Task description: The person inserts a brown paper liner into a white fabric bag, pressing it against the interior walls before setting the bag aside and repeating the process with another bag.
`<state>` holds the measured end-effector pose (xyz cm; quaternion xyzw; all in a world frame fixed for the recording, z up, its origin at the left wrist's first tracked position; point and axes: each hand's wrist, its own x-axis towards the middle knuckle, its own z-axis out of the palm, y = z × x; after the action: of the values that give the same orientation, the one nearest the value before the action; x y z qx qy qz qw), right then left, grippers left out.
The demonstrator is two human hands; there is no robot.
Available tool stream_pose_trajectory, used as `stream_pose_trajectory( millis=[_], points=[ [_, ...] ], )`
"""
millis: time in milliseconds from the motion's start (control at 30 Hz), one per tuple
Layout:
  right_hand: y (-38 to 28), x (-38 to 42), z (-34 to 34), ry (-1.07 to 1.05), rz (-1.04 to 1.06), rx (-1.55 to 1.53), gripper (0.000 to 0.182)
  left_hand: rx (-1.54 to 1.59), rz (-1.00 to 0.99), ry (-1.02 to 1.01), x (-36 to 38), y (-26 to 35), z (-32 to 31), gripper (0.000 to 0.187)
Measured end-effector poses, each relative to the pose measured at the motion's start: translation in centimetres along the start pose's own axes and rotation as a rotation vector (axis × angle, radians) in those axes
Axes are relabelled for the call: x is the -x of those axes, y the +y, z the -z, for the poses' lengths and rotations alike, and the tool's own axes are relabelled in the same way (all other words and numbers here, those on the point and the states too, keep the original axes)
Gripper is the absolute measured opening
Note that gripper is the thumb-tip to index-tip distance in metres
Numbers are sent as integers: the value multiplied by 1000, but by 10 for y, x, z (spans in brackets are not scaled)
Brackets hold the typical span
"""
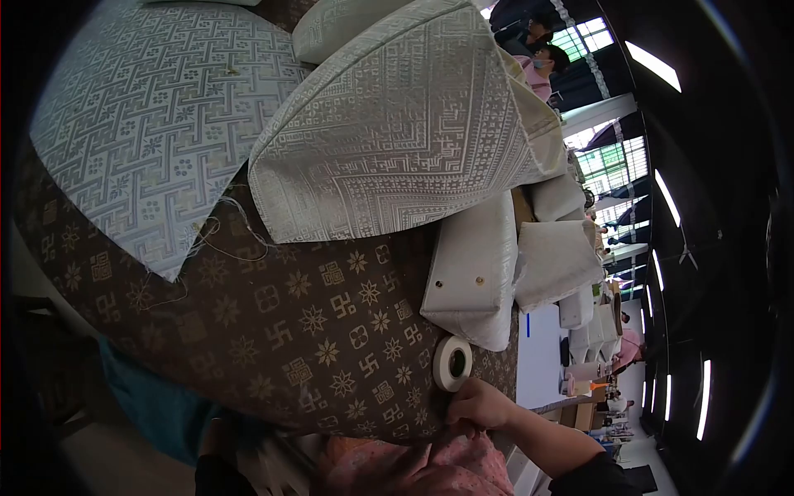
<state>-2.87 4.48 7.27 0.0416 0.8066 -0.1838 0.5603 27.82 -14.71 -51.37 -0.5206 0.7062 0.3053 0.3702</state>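
My right hand (480,405) is at the table's near edge with its fingers curled closed. Whatever they may hold is too small or hidden to make out. It is right beside a roll of white tape (442,364) standing on the brown patterned tablecloth (331,322). Low at the left, under the table edge, my left hand (216,435) shows only as a dim, partly hidden shape at the end of a dark sleeve. Its fingers cannot be seen. A teal cloth (153,393) hangs near it.
A patterned silvery fabric piece (165,124) with loose threads (240,227) lies at left. Beside it stands a large pale fabric bag (389,132). White bag bodies (475,277) line the right side, near a white board (538,351). Several people are in the background.
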Motion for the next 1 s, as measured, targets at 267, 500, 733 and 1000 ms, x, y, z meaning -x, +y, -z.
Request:
stream_pose_trajectory(
  millis=[267,500,733,1000],
  points=[
    [-2,0,-1,-9,4,29,23,-16,-8,1,-3,5,2,35],
    [1,-1,-1,-32,46,66,24,-23,-12,3,-1,7,4,32],
    [-5,4,-3,-42,7,-2,25,-1,-35,33,9,-4,21,29],
    [2,0,-4,-45,91,47,27,96,-99,116,47,-44,71,26]
  ],
)
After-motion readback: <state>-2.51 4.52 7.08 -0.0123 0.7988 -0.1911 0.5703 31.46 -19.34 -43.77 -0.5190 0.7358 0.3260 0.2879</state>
